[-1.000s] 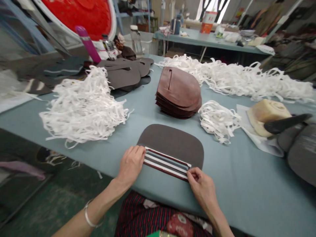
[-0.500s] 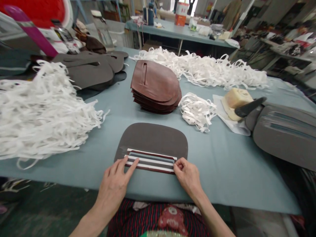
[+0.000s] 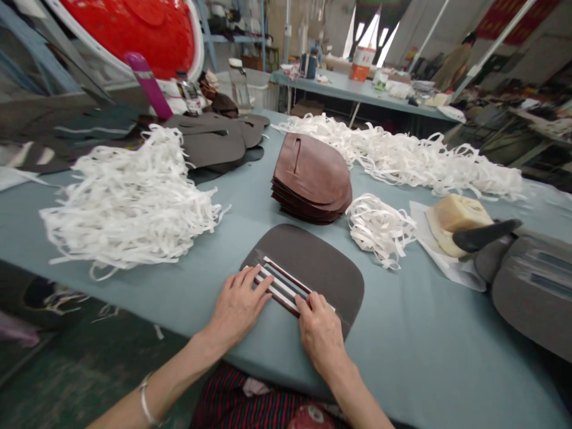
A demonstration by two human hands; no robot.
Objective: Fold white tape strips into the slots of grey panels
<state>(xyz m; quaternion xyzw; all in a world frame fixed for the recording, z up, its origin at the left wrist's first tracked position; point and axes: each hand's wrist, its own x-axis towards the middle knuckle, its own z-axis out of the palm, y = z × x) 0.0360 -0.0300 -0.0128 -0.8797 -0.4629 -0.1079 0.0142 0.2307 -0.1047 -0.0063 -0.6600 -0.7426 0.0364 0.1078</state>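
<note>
On the blue-green bench (image 3: 420, 351) we list: one loose heap of white tape (image 3: 134, 205); behind it, overlapping dark grey panels (image 3: 214, 140); the left hand (image 3: 241, 304), fingers apart, fingertips resting on white strips (image 3: 282, 289) along the slotted part of a rounded grey panel (image 3: 322, 262), which lies near the front edge; one stack of brown leather pieces (image 3: 313, 173), beyond that panel; the right hand (image 3: 319, 325), fingers bent onto the strips' other end, whether pinching we cannot tell; one smaller white tape bundle (image 3: 379, 226); one yellowish block (image 3: 460, 213), black handle (image 3: 485, 235) before it.
</note>
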